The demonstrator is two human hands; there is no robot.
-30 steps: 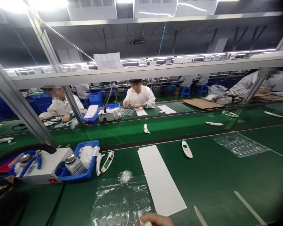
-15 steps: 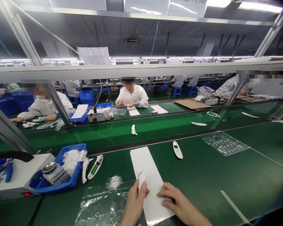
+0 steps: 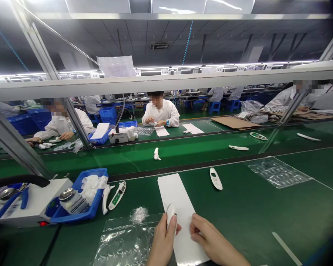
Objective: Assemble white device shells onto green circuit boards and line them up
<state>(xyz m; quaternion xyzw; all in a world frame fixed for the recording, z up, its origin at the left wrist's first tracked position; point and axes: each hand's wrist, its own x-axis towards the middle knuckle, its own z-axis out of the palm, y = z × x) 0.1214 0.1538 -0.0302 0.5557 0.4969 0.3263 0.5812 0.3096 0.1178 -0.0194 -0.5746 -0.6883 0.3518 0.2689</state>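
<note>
My left hand (image 3: 165, 236) is closed round a white plastic device housing (image 3: 171, 213), rounded at its top and held above a long white paper sheet (image 3: 179, 197). My right hand (image 3: 208, 238) rests at the sheet's right edge with fingertips and thumb drawn together; whether something small is between them cannot be seen. Farther up the bench, a white shell with a window and buttons (image 3: 216, 178) lies to the right of the sheet. To the left are a white shell with a green circuit board (image 3: 117, 195) and a slim white part with a pointed head (image 3: 106, 199).
A blue tray (image 3: 80, 218) holds a metal-capped jar and white cloths, beside a grey-white box unit (image 3: 30, 210). Clear plastic sheeting (image 3: 124, 240) lies by my left hand. Beyond runs a green conveyor (image 3: 130, 155) carrying white parts; co-workers sit across it. A clear blister sheet (image 3: 279, 171) lies right.
My right hand's fingers have drawn closer together at the sheet's edge. My left hand still holds the white housing, turned slightly. The whole view has shifted a little.
</note>
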